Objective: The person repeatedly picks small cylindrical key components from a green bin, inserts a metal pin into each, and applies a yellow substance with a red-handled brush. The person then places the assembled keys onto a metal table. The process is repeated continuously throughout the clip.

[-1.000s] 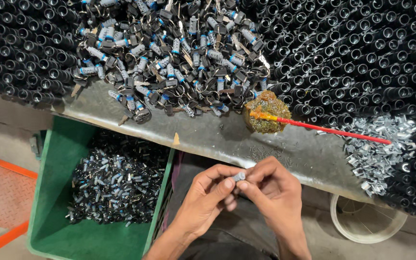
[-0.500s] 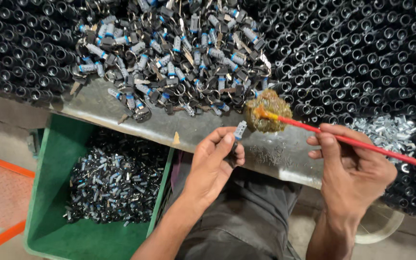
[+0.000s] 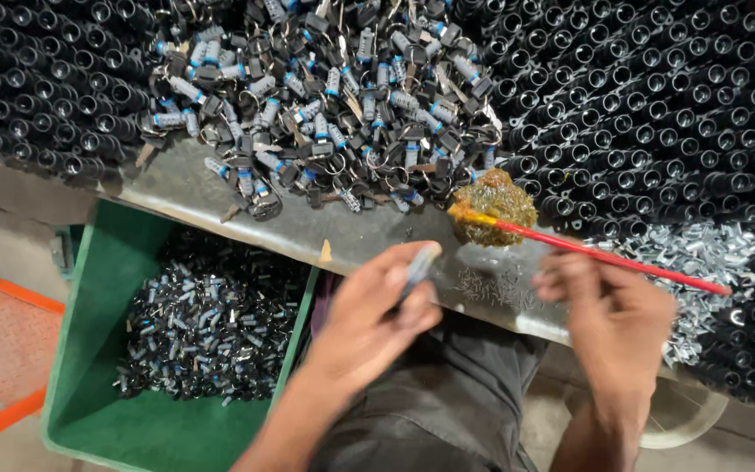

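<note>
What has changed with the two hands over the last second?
The hands parted. The left hand kept the small cylindrical part and lifted it toward the bench edge. The right hand let go, moved right and reached the red stick. The grease lump, part piles and green bin stayed put.

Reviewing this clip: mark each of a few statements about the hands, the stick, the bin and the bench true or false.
1. The left hand holds a small cylinder part. True.
2. The right hand holds a blue stick. False: the stick is red.
3. The stick's tip sits in a yellowish lump. True.
4. The green bin is empty. False: it holds many small parts.
5. Black tubes stand at the bench's right. True.
</note>
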